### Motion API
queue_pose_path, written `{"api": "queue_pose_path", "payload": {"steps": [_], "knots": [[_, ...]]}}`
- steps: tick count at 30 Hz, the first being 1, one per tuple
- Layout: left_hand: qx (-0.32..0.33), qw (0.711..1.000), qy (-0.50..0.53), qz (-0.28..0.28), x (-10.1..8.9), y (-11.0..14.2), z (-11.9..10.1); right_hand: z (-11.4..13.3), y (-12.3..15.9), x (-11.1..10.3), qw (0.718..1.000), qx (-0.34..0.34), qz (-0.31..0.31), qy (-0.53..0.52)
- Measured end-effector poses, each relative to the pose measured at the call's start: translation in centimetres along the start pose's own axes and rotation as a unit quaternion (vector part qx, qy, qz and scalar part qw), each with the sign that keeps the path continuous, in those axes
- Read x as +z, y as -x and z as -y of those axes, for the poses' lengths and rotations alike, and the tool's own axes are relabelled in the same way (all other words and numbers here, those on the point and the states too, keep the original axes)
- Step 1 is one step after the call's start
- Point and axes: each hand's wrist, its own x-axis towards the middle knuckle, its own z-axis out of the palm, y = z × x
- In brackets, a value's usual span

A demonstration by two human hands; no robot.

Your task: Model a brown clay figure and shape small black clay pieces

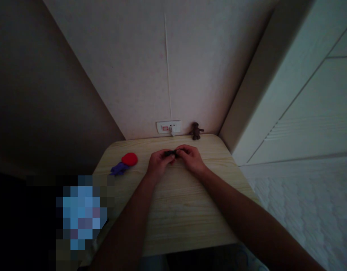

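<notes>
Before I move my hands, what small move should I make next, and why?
Perhaps tilt the small dark item up slightly for a clearer look: your left hand and right hand both hold it, hiding part of it.

Wall socket (159, 128): on the wall (133, 75), behind the tabletop (173, 210); plug (171, 130) in its right part.
Toy bear (196, 131): tabletop's rear edge, right of the socket.
Held piece (170, 153): between left hand (158, 164) and right hand (192, 159).
Disc (129, 159): on the tabletop, left of both hands.
Irregular piece (118, 169): near-left of the disc, directly adjoining.
Quilted bedding (303, 210): right of the tabletop.
</notes>
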Motion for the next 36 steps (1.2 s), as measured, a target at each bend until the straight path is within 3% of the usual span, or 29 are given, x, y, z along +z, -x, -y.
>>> {"api": "queue_pose_path", "payload": {"steps": [8, 14, 19, 23, 25, 36], "knots": [[-0.064, 0.982, 0.180, -0.016, 0.3, 0.3, -1.2, 0.8, 0.2, -0.1, 0.992, 0.043, 0.045, -0.105], [-0.071, 0.974, 0.207, -0.058, 0.4, 0.0, -1.1, 0.6, 0.5, 0.2, 0.984, 0.054, 0.082, -0.152], [-0.035, 0.986, 0.141, -0.081, 0.5, -0.3, -0.1, -0.5, 0.3, 0.2, 0.997, 0.028, 0.015, -0.073], [0.078, 0.984, -0.055, -0.148, 0.2, -0.3, 0.3, -0.7, 0.0, -0.1, 1.000, 0.002, -0.022, -0.007], [0.094, 0.977, -0.103, -0.163, -0.1, -0.3, 0.4, -0.6, 0.0, -0.3, 1.000, -0.004, -0.015, 0.011], [0.100, 0.966, -0.220, -0.094, -0.7, -0.3, 1.0, -0.7, 0.3, -0.3, 0.998, -0.023, 0.035, 0.038]]}}
